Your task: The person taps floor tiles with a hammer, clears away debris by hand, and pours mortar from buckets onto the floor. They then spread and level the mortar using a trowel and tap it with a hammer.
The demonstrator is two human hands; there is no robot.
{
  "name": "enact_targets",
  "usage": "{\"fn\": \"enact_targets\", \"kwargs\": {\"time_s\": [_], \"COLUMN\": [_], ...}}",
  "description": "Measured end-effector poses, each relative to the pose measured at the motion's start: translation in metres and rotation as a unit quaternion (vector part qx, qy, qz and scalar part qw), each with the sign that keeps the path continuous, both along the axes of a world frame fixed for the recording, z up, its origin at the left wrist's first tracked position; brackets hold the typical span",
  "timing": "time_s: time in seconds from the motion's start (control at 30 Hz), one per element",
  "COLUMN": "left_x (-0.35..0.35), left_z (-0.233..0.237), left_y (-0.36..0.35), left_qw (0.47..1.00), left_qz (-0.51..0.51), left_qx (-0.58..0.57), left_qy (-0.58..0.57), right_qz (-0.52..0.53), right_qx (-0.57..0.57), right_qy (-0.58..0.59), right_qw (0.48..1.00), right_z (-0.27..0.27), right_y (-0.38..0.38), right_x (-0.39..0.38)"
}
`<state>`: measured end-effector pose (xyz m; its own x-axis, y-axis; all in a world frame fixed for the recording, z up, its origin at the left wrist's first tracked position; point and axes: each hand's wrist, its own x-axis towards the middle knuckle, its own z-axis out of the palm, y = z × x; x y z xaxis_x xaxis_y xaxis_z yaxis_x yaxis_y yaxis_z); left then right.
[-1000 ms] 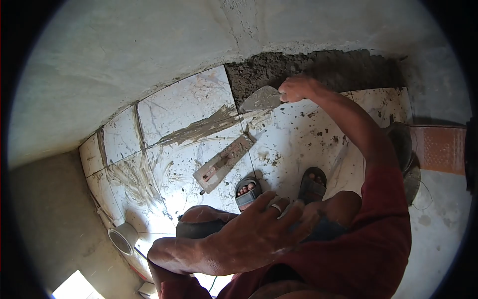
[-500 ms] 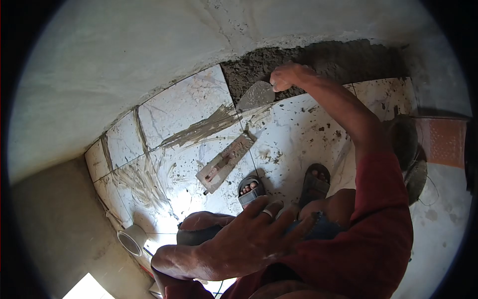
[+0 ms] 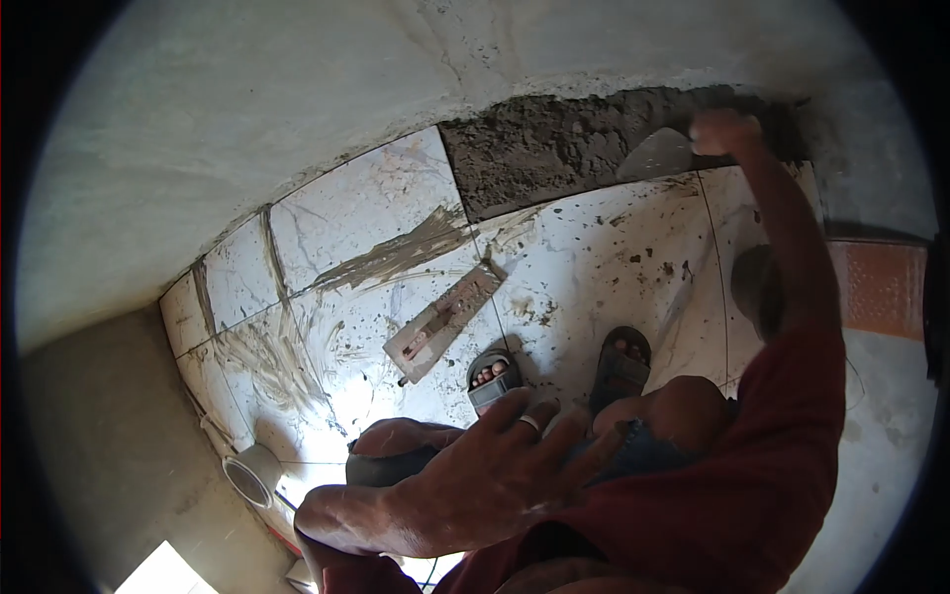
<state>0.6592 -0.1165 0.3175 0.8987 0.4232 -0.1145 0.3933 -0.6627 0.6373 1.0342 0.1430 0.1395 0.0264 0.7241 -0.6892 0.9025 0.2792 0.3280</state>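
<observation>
My right hand is closed round the handle of a trowel, slightly blurred. The trowel's blade lies against a strip of wet grey mortar between the wall and the laid floor tiles. My left hand hangs over my knees, fingers spread and holding nothing, with a ring on one finger. On the tiles ahead of my feet lies a flat rectangular plastering trowel, smeared with mortar. One large white tile borders the left end of the mortar strip.
A plastered wall runs along the far side. At right, partly behind my forearm, is a dark rounded container, beside an orange-and-white object. A pale cylindrical tube or bucket lies at left. My sandalled feet stand on the tiles.
My right hand and the trowel have moved right along the mortar strip, and the mortar at its left end now shows uncovered. My left hand stays where it was.
</observation>
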Motion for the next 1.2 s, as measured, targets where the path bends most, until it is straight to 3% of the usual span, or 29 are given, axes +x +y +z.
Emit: {"fn": "enact_targets", "kwargs": {"time_s": [0.03, 0.1, 0.17, 0.33, 0.4, 0.57, 0.9, 1.2], "left_x": [-0.001, -0.001, 0.005, 0.008, 0.002, -0.016, -0.03, -0.028], "left_z": [0.0, 0.0, -0.005, -0.002, 0.007, 0.023, 0.029, 0.028], "left_y": [0.0, 0.001, 0.002, -0.004, -0.01, -0.029, -0.033, -0.027], "left_qw": [1.0, 1.0, 0.999, 0.998, 0.997, 0.99, 0.947, 0.933], "left_qz": [0.005, -0.019, -0.018, -0.039, -0.012, 0.085, 0.26, 0.275], "left_qx": [0.0, 0.005, 0.03, 0.027, -0.013, 0.011, -0.076, -0.129], "left_qy": [0.003, 0.005, 0.013, 0.043, 0.074, 0.109, 0.175, 0.193], "right_qz": [0.032, 0.114, 0.08, 0.125, 0.159, 0.271, 0.265, 0.234], "right_qx": [0.01, 0.041, 0.006, -0.018, -0.022, -0.01, -0.062, -0.033], "right_qy": [0.013, 0.17, 0.268, 0.258, 0.223, 0.222, 0.207, 0.248], "right_qw": [0.999, 0.978, 0.96, 0.958, 0.961, 0.936, 0.94, 0.939], "right_z": [-0.005, -0.013, -0.009, -0.024, -0.05, -0.056, -0.068, -0.093], "right_y": [0.0, -0.021, -0.047, -0.037, -0.019, 0.002, 0.027, 0.082], "right_x": [0.014, 0.01, -0.064, -0.163, -0.181, -0.196, -0.21, -0.206]}}
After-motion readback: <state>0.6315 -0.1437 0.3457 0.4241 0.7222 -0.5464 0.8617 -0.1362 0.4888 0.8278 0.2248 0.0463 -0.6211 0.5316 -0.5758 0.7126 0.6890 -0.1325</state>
